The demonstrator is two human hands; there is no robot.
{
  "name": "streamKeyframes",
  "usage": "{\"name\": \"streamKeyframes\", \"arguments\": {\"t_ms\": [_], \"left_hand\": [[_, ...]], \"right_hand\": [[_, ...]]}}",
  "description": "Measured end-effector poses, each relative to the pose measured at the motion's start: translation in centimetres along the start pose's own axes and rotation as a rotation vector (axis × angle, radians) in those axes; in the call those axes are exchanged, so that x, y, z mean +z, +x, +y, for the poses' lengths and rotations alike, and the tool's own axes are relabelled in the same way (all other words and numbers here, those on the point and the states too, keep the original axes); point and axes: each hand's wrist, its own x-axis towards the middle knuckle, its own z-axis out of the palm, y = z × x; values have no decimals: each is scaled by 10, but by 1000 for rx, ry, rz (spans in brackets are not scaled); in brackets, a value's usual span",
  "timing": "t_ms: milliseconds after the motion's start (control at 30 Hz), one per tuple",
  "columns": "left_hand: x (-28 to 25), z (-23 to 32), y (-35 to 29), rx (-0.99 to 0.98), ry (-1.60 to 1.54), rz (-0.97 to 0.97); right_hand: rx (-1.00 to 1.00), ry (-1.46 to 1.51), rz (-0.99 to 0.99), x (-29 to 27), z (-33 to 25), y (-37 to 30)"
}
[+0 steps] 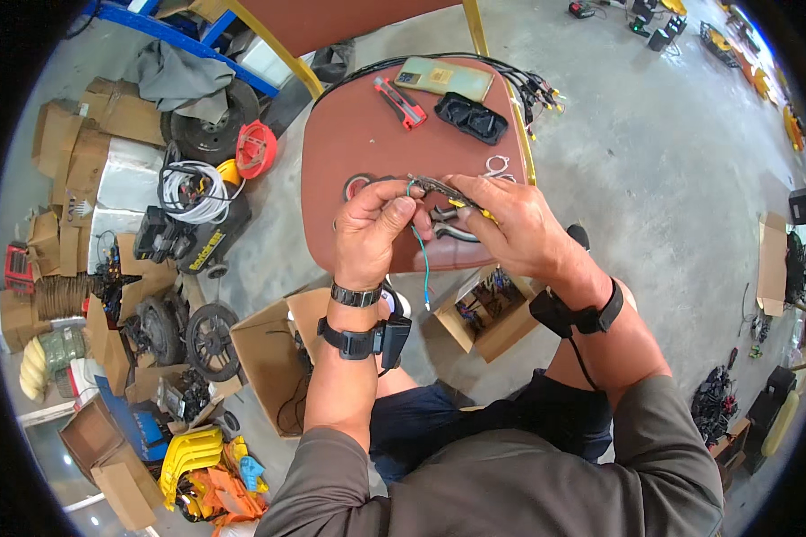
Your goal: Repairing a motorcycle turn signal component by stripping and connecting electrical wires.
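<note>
Over the red seat of a chair point(340, 134), my left hand point(373, 222) pinches a thin green wire point(424, 255) between thumb and fingers. The wire's lower end hangs down with a small blue tip. My right hand point(510, 224) is closed around pliers point(437, 186) with some yellow on the handles. Their dark jaws meet the wire's upper end at my left fingertips; whether they bite on it is too small to tell. Beneath my hands lies a second tool with grey curved handles point(457, 234), partly covered. A reddish tape roll point(356, 185) is half hidden behind my left hand.
Farther back on the seat are a red utility knife point(400, 103), a phone point(444, 79), a black pouch point(471, 118), white-handled scissors point(497, 166) and a bundle of black cables point(533, 88). Open cardboard boxes point(264, 358) stand below. Wheels point(212, 341) and cartons crowd the left floor.
</note>
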Motion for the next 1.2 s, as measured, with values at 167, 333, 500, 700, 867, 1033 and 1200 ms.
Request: {"name": "streamKeyframes", "arguments": {"t_ms": [167,333,500,700,867,1033,1200], "left_hand": [[-3,-11,6,-10,-53,-2],[-5,-22,8,22,-120,3],[-2,-21,6,8,-53,25],[-5,-8,1,-107,66,94],[-1,-1,0,-237,3,151],[-2,-4,-1,-283,-60,156],[-6,-12,-2,-220,-51,102]], "right_hand": [[-16,-164,-9,-4,0,5],[-146,-416,16,-5,4,9],[-131,-465,10,-2,11,10],[-124,-472,-13,3,10,11],[-92,-468,-59,5,8,11],[-95,-518,-82,5,8,12],[-68,-418,-101,9,12,10]]}}
